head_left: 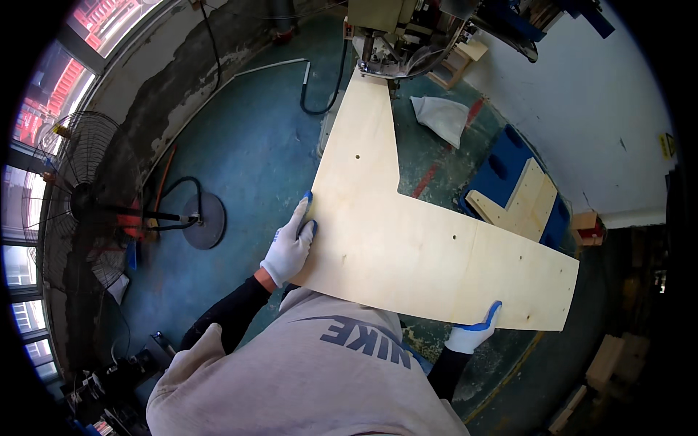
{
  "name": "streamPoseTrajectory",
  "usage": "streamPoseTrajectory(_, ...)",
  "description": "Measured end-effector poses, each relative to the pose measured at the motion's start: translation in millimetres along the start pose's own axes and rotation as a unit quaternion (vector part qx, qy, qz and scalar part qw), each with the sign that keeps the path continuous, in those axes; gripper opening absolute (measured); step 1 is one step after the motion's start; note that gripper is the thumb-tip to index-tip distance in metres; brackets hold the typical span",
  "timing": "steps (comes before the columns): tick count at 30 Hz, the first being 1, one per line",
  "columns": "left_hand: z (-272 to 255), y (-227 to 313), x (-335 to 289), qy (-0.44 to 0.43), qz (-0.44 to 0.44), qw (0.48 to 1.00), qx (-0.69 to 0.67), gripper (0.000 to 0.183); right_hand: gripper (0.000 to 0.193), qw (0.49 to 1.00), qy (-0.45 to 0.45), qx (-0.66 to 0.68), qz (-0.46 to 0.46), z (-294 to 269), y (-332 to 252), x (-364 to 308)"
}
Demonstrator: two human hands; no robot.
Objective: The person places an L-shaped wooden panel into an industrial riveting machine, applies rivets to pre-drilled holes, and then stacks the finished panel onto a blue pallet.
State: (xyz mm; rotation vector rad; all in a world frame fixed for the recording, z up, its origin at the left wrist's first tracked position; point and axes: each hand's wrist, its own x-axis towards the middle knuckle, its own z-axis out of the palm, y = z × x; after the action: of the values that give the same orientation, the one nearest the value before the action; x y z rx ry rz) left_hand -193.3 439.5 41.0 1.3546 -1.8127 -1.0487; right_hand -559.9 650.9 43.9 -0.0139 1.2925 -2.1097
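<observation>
- Our left hand [287,251] grips the side of the big wooden board [407,269]; our right hand [474,334] grips its near edge.
- Its tip is at the machine [382,62], ahead of our left hand.
- Its shape looks done; we can't tell what's left.

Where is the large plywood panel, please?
The panel is central in the head view, held by left hand and right hand, narrow end by the machine.
</observation>
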Motion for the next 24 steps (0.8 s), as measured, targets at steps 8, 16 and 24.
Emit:
streamPoseTrajectory(8, -19.6, 37.1, 2.8, -0.043, -0.108, 0.993, -0.033, 0.059, 0.057, 1.0, -0.012, -0.01, 0.006, 12.5, -4.5, -2.8)
streamPoseTrajectory(16, -23.3, 50.5, 6.0, -0.065, -0.123, 0.988, -0.073, 0.058, 0.057, 0.998, -0.023, -0.053, -0.013, 9.5, -6.0, 2.3)
streamPoseTrajectory(24, -18.4, 15.8, 5.4, -0.028, -0.036, 0.998, -0.037, 0.057, 0.058, 0.999, -0.011, 0.038, 0.031, 6.2, 1.8, -9.1)
